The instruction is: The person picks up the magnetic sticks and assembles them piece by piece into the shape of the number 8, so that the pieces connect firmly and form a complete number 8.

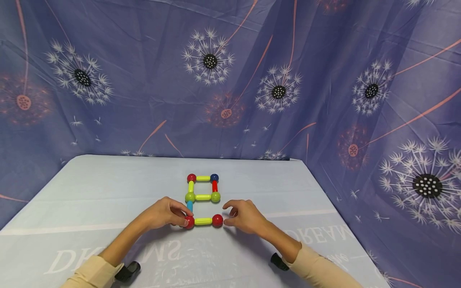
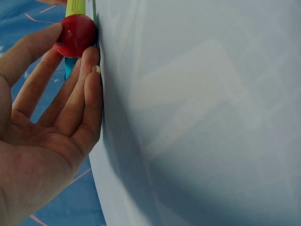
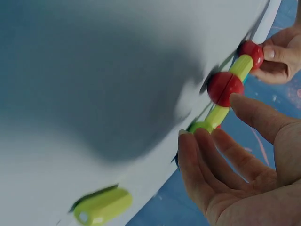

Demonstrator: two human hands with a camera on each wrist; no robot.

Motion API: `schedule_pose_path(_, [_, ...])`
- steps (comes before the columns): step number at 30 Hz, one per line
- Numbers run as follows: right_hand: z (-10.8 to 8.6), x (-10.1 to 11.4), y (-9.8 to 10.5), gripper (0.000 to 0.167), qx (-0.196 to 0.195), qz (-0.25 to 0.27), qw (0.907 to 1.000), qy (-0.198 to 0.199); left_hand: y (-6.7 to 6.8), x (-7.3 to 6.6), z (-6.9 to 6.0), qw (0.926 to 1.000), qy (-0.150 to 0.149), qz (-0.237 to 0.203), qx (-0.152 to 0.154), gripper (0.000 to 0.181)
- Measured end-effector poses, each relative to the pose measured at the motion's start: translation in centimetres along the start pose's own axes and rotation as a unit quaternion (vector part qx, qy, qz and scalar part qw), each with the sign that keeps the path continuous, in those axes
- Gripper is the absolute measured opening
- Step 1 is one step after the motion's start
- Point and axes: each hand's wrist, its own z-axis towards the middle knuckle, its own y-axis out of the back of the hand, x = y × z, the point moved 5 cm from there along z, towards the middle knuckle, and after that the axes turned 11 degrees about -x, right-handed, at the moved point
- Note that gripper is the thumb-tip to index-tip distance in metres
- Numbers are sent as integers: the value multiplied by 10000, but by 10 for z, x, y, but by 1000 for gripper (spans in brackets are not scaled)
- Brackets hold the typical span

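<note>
A flat frame of magnetic rods and balls lies on the table. My left hand [image 1: 166,214] pinches its near-left red ball [image 2: 77,35] between thumb and fingers. From that ball a blue rod [image 1: 189,206] runs back to a green ball [image 1: 190,197], and a yellow-green rod [image 1: 203,221] leads to the near-right red ball [image 1: 217,220]. Just right of that second ball is my right hand [image 1: 245,216], its fingers parted and gripping nothing; the thumb tip is close to the ball, and whether it touches I cannot tell. Behind stands a square with a dark blue ball [image 1: 214,177] and a red rod [image 1: 215,186].
A loose yellow-green rod [image 3: 103,207] lies on the table in the right wrist view. White cloth with printed lettering covers the table [image 1: 108,188]. A purple dandelion-patterned curtain [image 1: 151,80] hangs behind and at the sides. Black devices [image 1: 127,272] are at both wrists.
</note>
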Motion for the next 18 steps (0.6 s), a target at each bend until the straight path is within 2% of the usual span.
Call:
schedule_pose_path(5, [-2,-12,13,38,-100,-18,9998,-194,0,-1,0,10000,0,-8,10,28])
schedule_pose_path(18, [-11,-48,39,37,-717,-238,9952,-614,0,-1,-1,10000,18,39,-9,28])
